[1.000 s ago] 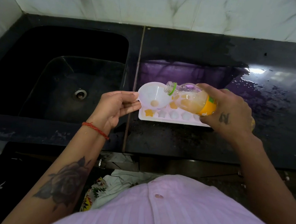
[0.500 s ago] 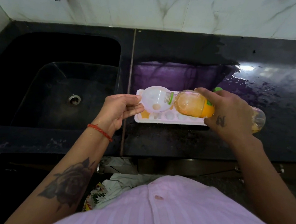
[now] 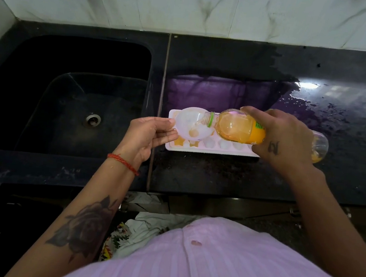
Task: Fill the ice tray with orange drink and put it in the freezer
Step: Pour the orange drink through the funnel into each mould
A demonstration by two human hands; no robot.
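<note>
From my remote seat I see the funnel (image 3: 192, 126) has shifted along the tray (image 3: 210, 148) since a second ago, and a second star cell in the near row now shows orange where only the leftmost did; so filling is moving cell by cell, with most near cells pale and unfilled (the far row is largely hidden under funnel and bottle). The left hand (image 3: 150, 135) pinches the funnel's edge between thumb and fingers; the right hand (image 3: 282, 141) is wrapped round the bottle (image 3: 239, 128), which lies nearly level with its neck in the funnel bowl. The tray sits flat on the dark counter (image 3: 218, 177), just right of the seam beside the sink (image 3: 81, 97); its left end is close to that drop. Right of the tray the counter looks wet; open room lies in front, toward the counter's near edge. No freezer is in view.
</note>
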